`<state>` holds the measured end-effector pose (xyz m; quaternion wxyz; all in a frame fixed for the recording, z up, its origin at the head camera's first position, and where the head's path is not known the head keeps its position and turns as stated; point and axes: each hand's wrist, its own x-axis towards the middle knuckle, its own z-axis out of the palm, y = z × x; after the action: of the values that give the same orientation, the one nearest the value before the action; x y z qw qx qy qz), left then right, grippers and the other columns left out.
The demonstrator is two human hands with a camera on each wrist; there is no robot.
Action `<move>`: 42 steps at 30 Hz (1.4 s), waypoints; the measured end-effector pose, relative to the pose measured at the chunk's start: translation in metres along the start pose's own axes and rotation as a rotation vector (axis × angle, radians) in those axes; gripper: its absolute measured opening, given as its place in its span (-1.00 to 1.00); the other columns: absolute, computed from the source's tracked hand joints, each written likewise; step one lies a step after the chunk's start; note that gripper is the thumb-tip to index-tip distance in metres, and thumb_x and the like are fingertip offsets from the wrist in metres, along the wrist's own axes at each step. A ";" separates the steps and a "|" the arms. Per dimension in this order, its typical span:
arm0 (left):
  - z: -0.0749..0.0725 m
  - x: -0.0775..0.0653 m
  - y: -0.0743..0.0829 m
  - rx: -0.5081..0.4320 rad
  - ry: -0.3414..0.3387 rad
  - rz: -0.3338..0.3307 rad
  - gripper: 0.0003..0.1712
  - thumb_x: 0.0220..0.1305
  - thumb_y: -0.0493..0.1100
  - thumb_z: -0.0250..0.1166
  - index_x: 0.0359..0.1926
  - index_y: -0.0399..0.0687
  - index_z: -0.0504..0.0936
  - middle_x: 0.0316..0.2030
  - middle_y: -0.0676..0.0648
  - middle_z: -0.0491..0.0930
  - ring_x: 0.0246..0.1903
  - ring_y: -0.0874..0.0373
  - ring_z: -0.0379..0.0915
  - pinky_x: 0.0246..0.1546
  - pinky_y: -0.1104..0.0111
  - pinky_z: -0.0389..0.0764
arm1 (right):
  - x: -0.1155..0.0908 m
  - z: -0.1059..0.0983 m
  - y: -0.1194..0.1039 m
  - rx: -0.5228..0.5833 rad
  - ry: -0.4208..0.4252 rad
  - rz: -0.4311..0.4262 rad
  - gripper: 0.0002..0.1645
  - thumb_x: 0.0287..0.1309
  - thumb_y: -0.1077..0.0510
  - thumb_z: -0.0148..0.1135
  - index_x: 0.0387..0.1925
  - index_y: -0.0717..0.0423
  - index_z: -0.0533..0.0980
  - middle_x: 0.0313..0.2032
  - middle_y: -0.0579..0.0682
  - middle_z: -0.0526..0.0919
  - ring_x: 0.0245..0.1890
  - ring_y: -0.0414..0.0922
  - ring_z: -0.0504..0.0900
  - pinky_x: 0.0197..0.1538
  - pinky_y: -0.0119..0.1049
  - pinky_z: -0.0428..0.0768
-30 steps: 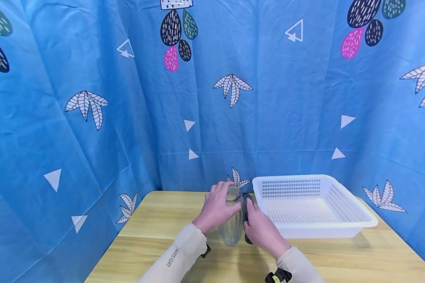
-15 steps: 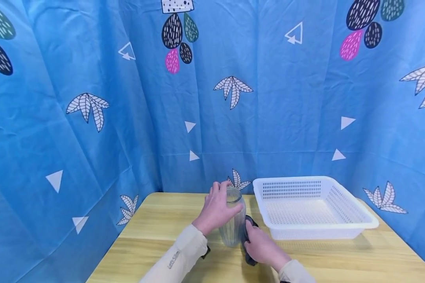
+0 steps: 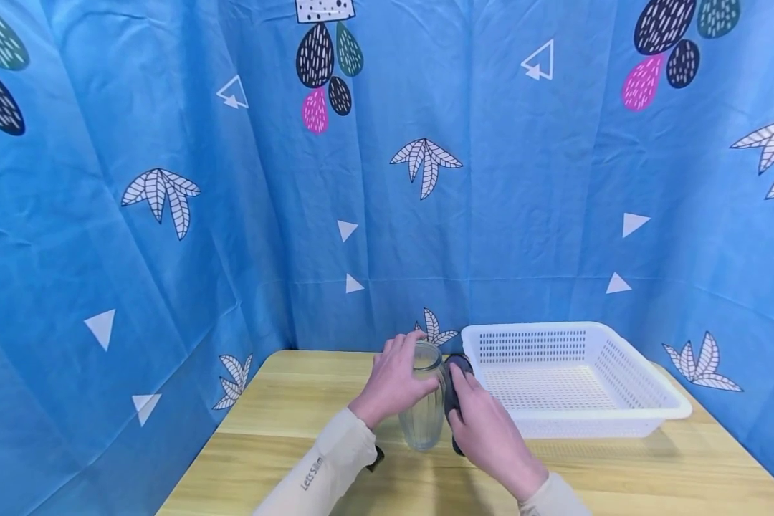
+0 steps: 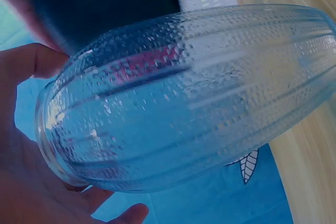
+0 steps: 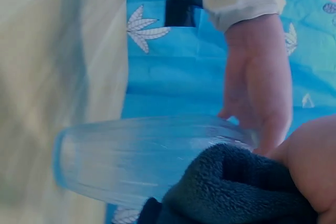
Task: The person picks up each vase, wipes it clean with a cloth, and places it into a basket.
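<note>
A clear glass vase [image 3: 422,423] with ribbed, textured sides stands upright over the table in the head view. My left hand [image 3: 396,380] grips it near the mouth, thumb on the near side and fingers around the back. On the vase's right side my right hand [image 3: 490,437] holds a dark cloth [image 3: 453,394] along the glass. The cloth [image 5: 226,182] looks fluffy and bunched in the right wrist view, overlapping the upper part of the vase [image 5: 121,156]. In the left wrist view the rim of the vase [image 4: 178,103] lies within the curve of my left hand [image 4: 21,177].
To the right of the hands a white perforated plastic basket [image 3: 580,414] sits on the wooden table [image 3: 284,401]. A blue patterned curtain [image 3: 522,215] hangs behind the table and along both sides.
The right hand slid the cloth down the vase's side toward the base, then back up near the rim. The left hand keeps its grip and the vase stays in place.
</note>
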<state>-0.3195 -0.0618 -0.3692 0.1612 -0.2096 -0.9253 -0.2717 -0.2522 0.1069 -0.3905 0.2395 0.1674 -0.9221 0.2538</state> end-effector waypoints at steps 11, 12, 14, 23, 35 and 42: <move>0.003 -0.001 0.002 0.040 0.012 0.027 -0.09 0.11 0.20 0.37 0.44 0.09 0.29 0.34 -0.05 0.39 0.31 -0.09 0.26 0.13 -0.01 0.35 | 0.014 0.007 0.002 -0.071 0.044 -0.059 -0.21 0.10 0.32 0.24 0.38 0.46 0.28 0.25 0.50 0.45 0.04 0.33 0.64 0.07 0.13 0.60; 0.003 -0.001 0.001 0.040 0.016 0.032 -0.11 0.13 0.21 0.36 0.44 0.09 0.30 0.33 -0.05 0.39 0.30 -0.09 0.27 0.13 -0.01 0.36 | 0.015 0.010 0.003 -0.067 0.032 -0.049 -0.21 0.09 0.33 0.24 0.38 0.47 0.28 0.24 0.51 0.45 0.02 0.33 0.64 0.07 0.13 0.60; 0.004 -0.001 0.000 0.037 0.023 0.041 -0.13 0.19 0.24 0.34 0.44 0.08 0.29 0.32 -0.05 0.40 0.29 -0.09 0.29 0.14 -0.01 0.36 | 0.015 0.016 0.008 -0.055 0.008 -0.027 -0.19 0.09 0.34 0.24 0.39 0.48 0.25 0.23 0.52 0.45 0.01 0.32 0.65 0.06 0.13 0.61; 0.006 0.001 -0.006 -0.009 0.022 0.007 -0.13 0.23 0.28 0.31 0.45 0.10 0.27 0.33 0.00 0.41 0.27 -0.05 0.29 0.19 -0.06 0.34 | 0.000 0.053 0.029 0.075 -0.216 0.108 -0.13 0.13 0.31 0.27 0.43 0.47 0.16 0.16 0.41 0.53 0.10 0.25 0.61 0.13 0.14 0.57; 0.005 0.003 -0.001 0.016 0.029 -0.035 -0.07 0.19 0.29 0.32 0.47 0.04 0.25 0.16 -0.08 0.35 0.08 0.03 0.31 0.07 0.05 0.40 | -0.010 0.060 0.040 0.162 -0.327 0.168 -0.17 0.20 0.27 0.22 0.43 0.49 0.16 0.23 0.44 0.49 0.23 0.26 0.52 0.22 0.18 0.48; 0.003 -0.002 -0.002 0.020 0.014 -0.026 -0.08 0.18 0.29 0.36 0.45 0.07 0.26 0.17 -0.05 0.40 0.13 0.00 0.30 0.05 0.04 0.38 | -0.014 0.032 0.022 0.123 -0.146 0.110 -0.24 0.13 0.30 0.22 0.39 0.39 0.31 0.14 0.35 0.60 0.05 0.15 0.65 0.04 0.07 0.62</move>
<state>-0.3196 -0.0620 -0.3733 0.1663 -0.1938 -0.9296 -0.2659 -0.2616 0.1098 -0.4304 0.1465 0.1488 -0.9276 0.3097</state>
